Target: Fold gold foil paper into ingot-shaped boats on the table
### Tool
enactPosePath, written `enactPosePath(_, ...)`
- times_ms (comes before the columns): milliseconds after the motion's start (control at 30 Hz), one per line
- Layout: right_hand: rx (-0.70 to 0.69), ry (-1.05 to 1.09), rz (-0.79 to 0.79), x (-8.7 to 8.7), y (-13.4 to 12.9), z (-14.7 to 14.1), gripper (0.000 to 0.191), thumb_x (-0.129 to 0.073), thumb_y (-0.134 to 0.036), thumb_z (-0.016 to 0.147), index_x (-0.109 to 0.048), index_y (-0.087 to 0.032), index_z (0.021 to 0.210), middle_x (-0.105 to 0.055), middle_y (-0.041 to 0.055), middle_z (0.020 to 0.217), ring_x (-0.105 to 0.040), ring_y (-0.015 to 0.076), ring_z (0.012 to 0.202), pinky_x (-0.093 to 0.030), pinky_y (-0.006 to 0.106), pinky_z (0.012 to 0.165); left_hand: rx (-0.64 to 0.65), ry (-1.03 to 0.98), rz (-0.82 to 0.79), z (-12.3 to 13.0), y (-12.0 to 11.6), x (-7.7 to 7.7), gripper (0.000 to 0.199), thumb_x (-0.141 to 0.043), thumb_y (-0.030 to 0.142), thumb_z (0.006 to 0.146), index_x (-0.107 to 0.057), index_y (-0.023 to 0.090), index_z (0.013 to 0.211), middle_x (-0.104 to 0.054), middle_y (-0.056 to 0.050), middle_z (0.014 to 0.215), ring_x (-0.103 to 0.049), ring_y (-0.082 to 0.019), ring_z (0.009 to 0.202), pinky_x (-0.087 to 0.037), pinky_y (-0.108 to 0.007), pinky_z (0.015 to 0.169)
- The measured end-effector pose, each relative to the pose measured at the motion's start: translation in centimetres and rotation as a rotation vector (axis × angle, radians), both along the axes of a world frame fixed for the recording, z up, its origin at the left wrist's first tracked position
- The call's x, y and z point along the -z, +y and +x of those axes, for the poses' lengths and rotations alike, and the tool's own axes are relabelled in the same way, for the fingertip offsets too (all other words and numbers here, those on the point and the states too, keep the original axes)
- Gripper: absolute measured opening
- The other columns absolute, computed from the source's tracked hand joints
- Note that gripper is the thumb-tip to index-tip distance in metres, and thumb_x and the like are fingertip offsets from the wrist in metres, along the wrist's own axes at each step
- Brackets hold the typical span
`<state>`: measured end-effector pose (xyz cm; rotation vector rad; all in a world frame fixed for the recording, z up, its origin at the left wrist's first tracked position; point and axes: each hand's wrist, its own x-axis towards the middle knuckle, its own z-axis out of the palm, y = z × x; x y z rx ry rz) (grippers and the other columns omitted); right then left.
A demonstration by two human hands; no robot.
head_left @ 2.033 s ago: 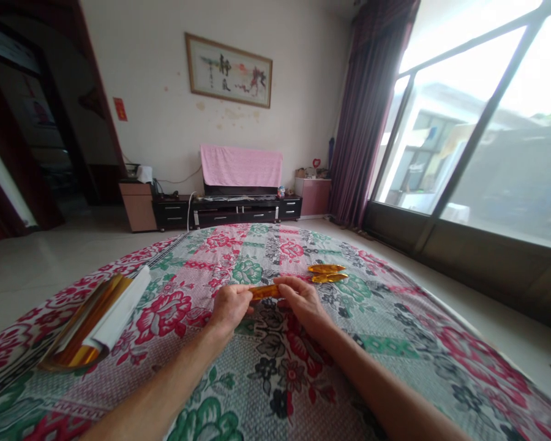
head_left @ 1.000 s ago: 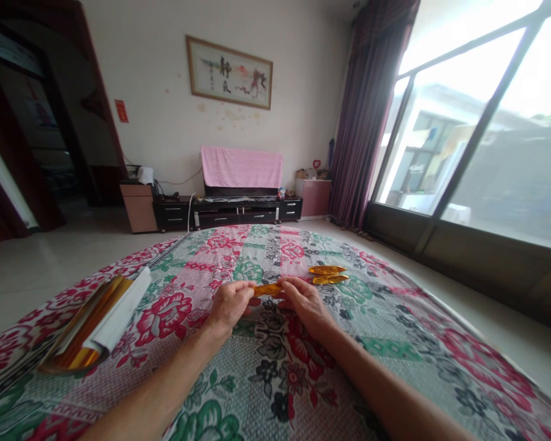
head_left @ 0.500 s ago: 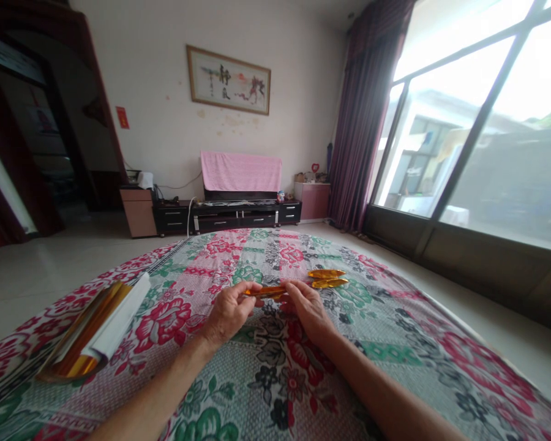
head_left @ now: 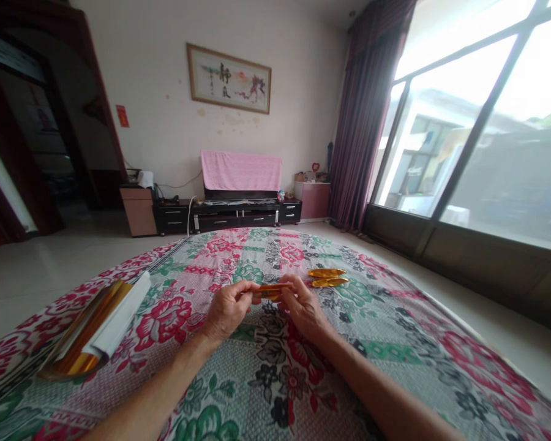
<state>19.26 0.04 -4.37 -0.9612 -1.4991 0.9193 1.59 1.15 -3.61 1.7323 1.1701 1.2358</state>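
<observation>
Between my two hands is a narrow strip of folded gold foil paper (head_left: 270, 292), held level just above the patterned cloth. My left hand (head_left: 232, 307) pinches its left end between thumb and fingers. At the other end, my right hand (head_left: 303, 306) grips the strip with bent fingers, which partly cover it. Beyond my right hand lie two finished-looking gold paper boat shapes (head_left: 327, 273), pointed at both ends, one close in front of the other.
A curled stack of gold and white paper sheets (head_left: 96, 331) rests on the left of the table. The flowered tablecloth (head_left: 202, 380) covers the round table. Past its far edge stands a low black cabinet (head_left: 239, 220); windows (head_left: 477, 141) are on the right.
My right thumb and fingers have shifted and bent more around the right end of the gold strip. My left hand stays at its end; the two boat shapes have not moved.
</observation>
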Motion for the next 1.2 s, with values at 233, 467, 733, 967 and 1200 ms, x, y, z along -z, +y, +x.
enactPosePath(233,0.038,-0.105,0.020,0.8,0.4,0.1,0.018,-0.045,-0.027,0.077,-0.055,-0.022,0.091,-0.063,-0.0019,0.073,-0.051,0.0106,0.056,-0.039,0.020,0.052,0.013,-0.004,-0.012,-0.1,0.1,0.4,0.024,-0.049,0.026,0.074,-0.065,0.017,0.090,-0.071,-0.004,0.071,-0.067,-0.018,0.067,-0.049,-0.023,0.055)
enactPosePath(467,0.109,-0.168,0.002,1.0,0.6,0.1,0.015,-0.047,-0.027,0.074,-0.058,-0.019,0.082,-0.056,-0.0028,0.058,-0.042,0.0092,0.047,-0.029,0.019,0.044,0.012,0.035,0.013,-0.2,0.1,0.4,0.022,-0.050,0.025,0.074,-0.065,0.018,0.089,-0.071,-0.003,0.076,-0.067,-0.017,0.067,-0.049,-0.021,0.055)
enactPosePath(733,0.204,-0.270,0.071,0.5,0.7,0.5,0.020,-0.048,-0.031,0.074,-0.063,-0.018,0.078,-0.052,-0.0037,0.052,-0.040,0.0092,0.045,-0.029,0.019,0.043,-0.004,0.057,0.093,-0.4,0.5,1.3,0.020,-0.051,0.024,0.073,-0.067,0.018,0.085,-0.070,-0.004,0.085,-0.067,-0.015,0.068,-0.050,-0.021,0.059)
enactPosePath(967,0.205,-0.292,0.079,0.0,0.6,1.1,0.018,-0.050,-0.027,0.069,-0.063,-0.018,0.078,-0.052,-0.0039,0.049,-0.041,0.0097,0.043,-0.030,0.019,0.043,0.004,0.027,-0.026,-0.4,0.5,1.4,0.020,-0.056,0.027,0.070,-0.066,0.019,0.085,-0.071,-0.003,0.074,-0.067,-0.017,0.065,-0.051,-0.023,0.060)
enactPosePath(1200,0.271,-0.465,0.137,-0.4,0.1,1.5,0.019,-0.048,-0.018,0.066,-0.065,-0.018,0.072,-0.055,-0.0029,0.051,-0.044,0.0106,0.046,-0.034,0.021,0.047,-0.047,0.230,0.180,-0.8,0.4,1.3,0.016,-0.056,0.021,0.069,-0.069,0.020,0.078,-0.069,-0.003,0.076,-0.063,-0.015,0.070,-0.048,-0.023,0.065)
